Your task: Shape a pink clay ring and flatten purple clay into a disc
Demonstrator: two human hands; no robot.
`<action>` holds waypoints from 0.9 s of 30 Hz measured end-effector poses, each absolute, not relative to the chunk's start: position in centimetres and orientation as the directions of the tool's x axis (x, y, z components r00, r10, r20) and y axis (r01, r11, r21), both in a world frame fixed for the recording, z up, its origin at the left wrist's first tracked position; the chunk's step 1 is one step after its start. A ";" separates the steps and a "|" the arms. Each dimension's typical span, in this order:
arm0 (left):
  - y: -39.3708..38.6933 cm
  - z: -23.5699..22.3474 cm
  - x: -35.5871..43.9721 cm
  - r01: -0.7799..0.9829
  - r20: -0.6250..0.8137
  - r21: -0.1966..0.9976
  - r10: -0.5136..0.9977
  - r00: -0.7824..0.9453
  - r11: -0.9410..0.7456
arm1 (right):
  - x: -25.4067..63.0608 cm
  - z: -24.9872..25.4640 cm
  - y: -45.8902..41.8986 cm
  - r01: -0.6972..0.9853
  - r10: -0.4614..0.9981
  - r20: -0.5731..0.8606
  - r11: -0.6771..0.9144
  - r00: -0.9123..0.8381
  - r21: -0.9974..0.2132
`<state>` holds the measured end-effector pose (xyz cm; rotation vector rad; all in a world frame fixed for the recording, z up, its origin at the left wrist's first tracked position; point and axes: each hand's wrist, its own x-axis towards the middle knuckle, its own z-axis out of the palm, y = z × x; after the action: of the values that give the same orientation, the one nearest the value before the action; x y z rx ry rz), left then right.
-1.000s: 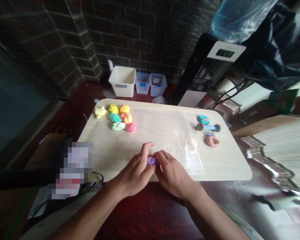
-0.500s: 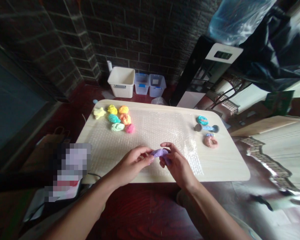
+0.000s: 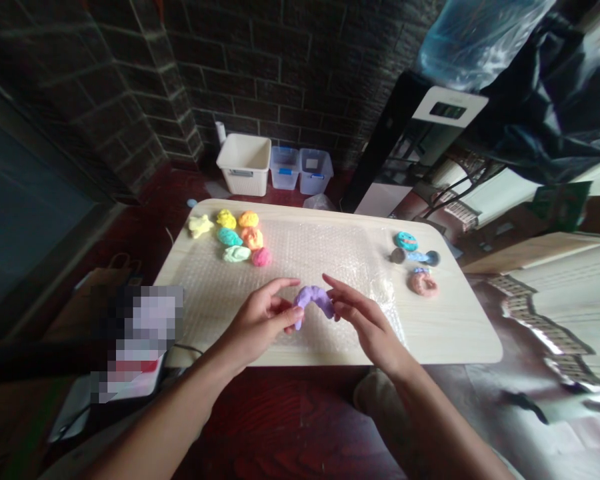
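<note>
A purple clay roll (image 3: 313,298), bent into an arch, is held above the bubble wrap sheet (image 3: 300,267) on the pale wooden table (image 3: 460,333). My left hand (image 3: 260,320) pinches its left end with thumb and fingers. My right hand (image 3: 363,317) holds its right end, the fingers stretched forward. Both hands hover near the table's front edge.
Several coloured clay lumps (image 3: 237,237) lie at the table's far left. At the far right sit a teal disc (image 3: 406,240), a blue roller tool (image 3: 414,256) and a pink clay ring (image 3: 423,284). A white bin (image 3: 245,163) and two clear boxes (image 3: 300,170) stand on the floor behind.
The purple clay was a short lump pressed between both hands near the table edge. It has been lifted, stretched into a longer roll and bent into an arch; my hands moved apart.
</note>
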<state>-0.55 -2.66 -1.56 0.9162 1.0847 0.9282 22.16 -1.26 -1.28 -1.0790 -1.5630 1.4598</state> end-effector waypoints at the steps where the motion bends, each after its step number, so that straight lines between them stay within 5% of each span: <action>1: -2.6 -1.5 -0.6 -0.163 -0.306 0.926 0.929 0.208 0.342 | 22.7 -0.9 -1.2 0.098 0.903 -0.005 0.041 -0.430 -0.994; 8: -2.7 -1.8 -0.5 -0.316 -0.363 0.838 0.887 0.286 0.445 | 23.1 0.7 -1.7 0.216 0.774 0.088 0.282 -0.627 -0.935; 14: -3.0 -1.8 -0.8 -0.486 -0.207 0.780 0.896 0.394 0.394 | 23.2 -0.5 -1.2 0.128 0.849 0.053 0.141 -0.526 -0.982; 21: -2.8 -1.2 -0.9 -0.180 -0.096 0.967 0.914 0.393 0.179 | 22.4 -0.5 -1.1 -0.064 0.885 0.045 0.018 -0.464 -0.998; 27: -3.3 -0.1 -0.6 -0.169 -0.085 0.971 0.907 0.412 0.168 | 20.6 0.0 -2.3 -0.228 0.902 -0.042 -0.154 -0.430 -0.961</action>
<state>-0.59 -3.30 -0.10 1.1385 0.8226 0.9034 20.58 -2.34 0.04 -0.8446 -1.2591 1.7113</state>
